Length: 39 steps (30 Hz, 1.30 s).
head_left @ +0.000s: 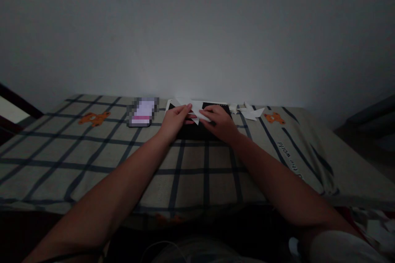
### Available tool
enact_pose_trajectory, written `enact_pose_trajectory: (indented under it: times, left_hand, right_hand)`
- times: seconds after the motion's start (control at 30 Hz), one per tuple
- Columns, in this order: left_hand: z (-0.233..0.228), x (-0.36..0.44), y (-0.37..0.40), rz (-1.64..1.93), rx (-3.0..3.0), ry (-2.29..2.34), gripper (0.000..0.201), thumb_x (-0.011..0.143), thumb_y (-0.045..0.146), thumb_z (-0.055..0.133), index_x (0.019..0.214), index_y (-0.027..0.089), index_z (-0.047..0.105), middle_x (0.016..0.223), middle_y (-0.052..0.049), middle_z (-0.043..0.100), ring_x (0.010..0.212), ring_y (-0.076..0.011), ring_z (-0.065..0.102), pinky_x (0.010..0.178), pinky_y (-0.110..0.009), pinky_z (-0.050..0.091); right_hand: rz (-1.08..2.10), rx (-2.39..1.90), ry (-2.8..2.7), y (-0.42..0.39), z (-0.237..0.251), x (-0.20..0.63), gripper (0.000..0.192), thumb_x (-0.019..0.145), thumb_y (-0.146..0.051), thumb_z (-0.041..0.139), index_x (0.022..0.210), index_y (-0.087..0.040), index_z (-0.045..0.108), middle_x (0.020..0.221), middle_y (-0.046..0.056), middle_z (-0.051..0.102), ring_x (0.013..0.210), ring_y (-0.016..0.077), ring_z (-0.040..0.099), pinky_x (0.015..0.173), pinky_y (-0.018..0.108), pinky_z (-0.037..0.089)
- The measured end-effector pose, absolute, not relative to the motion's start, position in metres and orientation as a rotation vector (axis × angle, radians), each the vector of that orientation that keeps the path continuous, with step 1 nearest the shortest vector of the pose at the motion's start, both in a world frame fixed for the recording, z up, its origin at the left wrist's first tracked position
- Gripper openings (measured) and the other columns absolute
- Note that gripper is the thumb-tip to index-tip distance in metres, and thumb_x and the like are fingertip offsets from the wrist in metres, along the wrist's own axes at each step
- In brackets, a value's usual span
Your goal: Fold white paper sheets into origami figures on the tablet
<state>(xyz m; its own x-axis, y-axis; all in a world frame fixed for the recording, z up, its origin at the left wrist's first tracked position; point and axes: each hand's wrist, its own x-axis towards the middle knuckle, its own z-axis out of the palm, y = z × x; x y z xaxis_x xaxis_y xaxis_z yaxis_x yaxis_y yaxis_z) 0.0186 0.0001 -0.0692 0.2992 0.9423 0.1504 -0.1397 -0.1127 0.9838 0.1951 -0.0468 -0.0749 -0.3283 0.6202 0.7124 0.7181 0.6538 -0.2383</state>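
Note:
Between both hands is a folded sheet of white paper (197, 109) with pointed corners, held above a black flat pad or book (197, 132). My left hand (177, 120) pinches its left side, thumb on top and fingers beneath. On the right side, my right hand (219, 121) grips the paper with its fingers curled and pressed together. The fingers cover part of the folds. To the right of the pad lie folded white paper pieces (253, 113), one with a pointed, wing-like shape.
A phone (142, 111) with a lit, blurred screen lies left of the pad. Under everything spreads a checked tablecloth (117, 152) with orange bear prints. The table's far edge meets a plain wall (197, 41). Pale crumpled things (375, 228) show at lower right.

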Motion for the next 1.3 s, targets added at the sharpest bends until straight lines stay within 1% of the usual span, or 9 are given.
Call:
enact_pose_trajectory:
  times: [0.17,0.4,0.53,0.67,0.83,0.93,1.1,1.2,1.3]
  left_hand:
    - [-0.075,0.014,0.01,1.108,1.272,0.793,0.028,0.071,0.038,0.068,0.077,0.011,0.064,0.073,-0.004,0.065,0.065,-0.0124,0.06,0.063,-0.026,0.053]
    - [-0.083,0.011,0.018,1.135,1.264,0.772,0.027,0.071,0.032,0.064,0.088,0.011,0.066,0.082,-0.007,0.068,0.069,-0.0154,0.062,0.066,-0.029,0.053]
    - [-0.082,0.011,0.018,1.142,1.339,0.793,0.031,0.071,0.032,0.065,0.095,0.014,0.066,0.083,-0.005,0.068,0.069,-0.0155,0.062,0.063,-0.028,0.053]
    - [-0.077,0.013,0.012,1.028,1.388,0.812,0.028,0.074,0.036,0.064,0.091,0.014,0.066,0.078,-0.006,0.067,0.064,-0.0154,0.063,0.055,-0.025,0.051]
    - [-0.075,0.015,0.003,0.836,1.426,0.706,0.04,0.079,0.051,0.054,0.088,0.013,0.066,0.088,-0.012,0.068,0.07,-0.0195,0.066,0.052,-0.027,0.052]
    - [-0.075,0.015,-0.001,0.792,1.574,0.686,0.039,0.074,0.047,0.062,0.096,0.015,0.067,0.09,-0.011,0.069,0.074,-0.0204,0.066,0.053,-0.027,0.052]
    - [-0.075,0.012,0.001,0.78,1.734,0.765,0.034,0.073,0.038,0.066,0.098,0.015,0.068,0.073,-0.007,0.068,0.06,-0.0156,0.062,0.051,-0.025,0.049]
    - [-0.074,0.011,0.003,0.774,1.756,0.795,0.028,0.074,0.036,0.064,0.091,0.014,0.069,0.067,-0.005,0.066,0.051,-0.0122,0.057,0.047,-0.024,0.046]
    - [-0.072,0.01,0.003,0.752,1.766,0.819,0.024,0.074,0.035,0.063,0.085,0.013,0.068,0.06,-0.003,0.062,0.047,-0.0099,0.053,0.045,-0.022,0.044]
  right_hand:
    - [-0.145,-0.946,-2.198,-0.047,-0.077,0.194,0.033,0.085,-0.025,0.053,0.117,-0.023,0.057,0.109,0.01,0.058,0.104,0.0209,0.051,0.089,0.039,0.043]
    - [-0.2,-0.958,-2.316,-0.047,-0.074,0.201,0.04,0.08,-0.033,0.06,0.12,-0.029,0.055,0.127,0.008,0.05,0.117,0.0242,0.043,0.096,0.046,0.036]
    - [-0.186,-0.941,-2.273,-0.046,-0.074,0.202,0.022,0.085,-0.027,0.053,0.105,-0.027,0.063,0.11,0.006,0.059,0.105,0.0204,0.05,0.09,0.04,0.039]
    - [-0.17,-0.989,-2.187,-0.045,-0.074,0.201,0.019,0.087,-0.029,0.05,0.097,-0.024,0.066,0.095,0.004,0.064,0.095,0.0194,0.052,0.086,0.038,0.039]
    - [-0.224,-1.144,-1.887,-0.043,-0.074,0.201,0.019,0.084,-0.035,0.054,0.083,-0.021,0.068,0.095,0.007,0.058,0.093,0.0216,0.05,0.085,0.04,0.039]
    - [-0.195,-1.185,-1.752,-0.042,-0.074,0.201,0.017,0.08,-0.036,0.06,0.079,-0.02,0.067,0.103,0.009,0.054,0.1,0.0235,0.048,0.09,0.043,0.038]
    - [0.036,-1.178,-1.657,-0.037,-0.079,0.202,0.017,0.076,-0.033,0.064,0.085,-0.019,0.063,0.106,0.008,0.055,0.1,0.0212,0.051,0.084,0.037,0.044]
    - [0.313,-1.184,-1.58,-0.032,-0.083,0.203,0.029,0.074,-0.034,0.064,0.097,-0.018,0.06,0.097,0.006,0.06,0.084,0.0169,0.056,0.069,0.03,0.046]
    - [0.611,-1.149,-1.522,-0.029,-0.086,0.204,0.039,0.072,-0.036,0.066,0.105,-0.016,0.058,0.083,0.004,0.064,0.072,0.0143,0.058,0.065,0.028,0.046]
